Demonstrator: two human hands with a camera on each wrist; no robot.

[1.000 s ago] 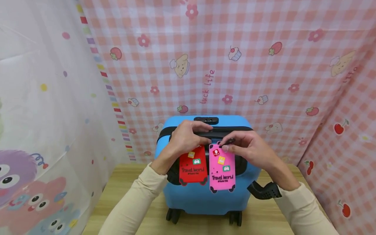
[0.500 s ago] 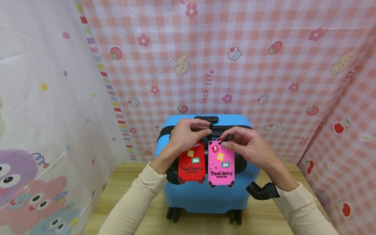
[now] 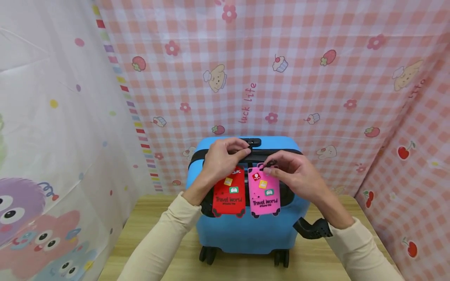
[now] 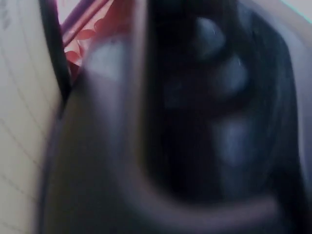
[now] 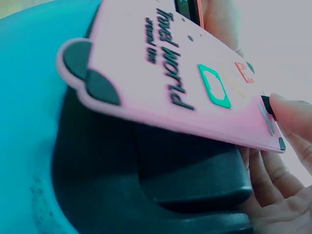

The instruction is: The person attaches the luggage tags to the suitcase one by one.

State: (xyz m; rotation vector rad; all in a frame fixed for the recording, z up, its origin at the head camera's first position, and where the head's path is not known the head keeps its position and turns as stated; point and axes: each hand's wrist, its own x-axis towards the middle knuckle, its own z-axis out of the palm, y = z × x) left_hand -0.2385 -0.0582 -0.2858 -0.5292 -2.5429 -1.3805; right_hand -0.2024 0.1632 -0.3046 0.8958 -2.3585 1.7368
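A pink luggage tag (image 3: 264, 194) printed "Travel World" hangs in front of a blue suitcase (image 3: 246, 236), tilted in the right wrist view. My right hand (image 3: 301, 173) pinches its top edge, where a black strap with a buckle (image 3: 272, 163) shows at the fingertips. Beside it a red luggage tag (image 3: 229, 196) with the same print hangs, its top behind my left hand (image 3: 222, 158). My left thumb and fingertips pinch a black strap end at the black carry handle (image 3: 261, 155). The left wrist view is mostly blurred dark plastic.
The suitcase stands upright on its wheels (image 3: 207, 255) on a wood-grain surface (image 3: 151, 226), close to a pink checked curtain (image 3: 302, 93). A combination lock (image 3: 253, 142) is on top. More printed cloth hangs at both sides. A black wrist mount (image 3: 313, 228) sits under my right wrist.
The pink tag and my right hand have risen slightly. My left hand has moved up a little, its thumb and fingers coming together on the strap end above the handle.
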